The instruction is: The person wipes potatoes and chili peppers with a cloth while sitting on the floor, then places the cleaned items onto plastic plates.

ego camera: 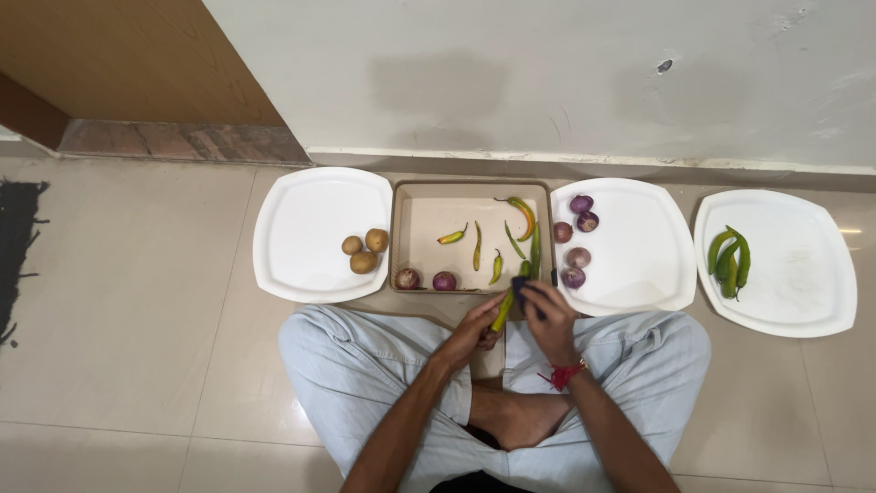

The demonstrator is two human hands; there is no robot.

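One green chilli (503, 311) is gripped by the left hand (472, 330) and right hand (548, 319), just before the tray (399, 239); tray contents: five chillies, two onions.

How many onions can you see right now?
7: five on the white plate right of the tray at; two in the tray's front-left corner.
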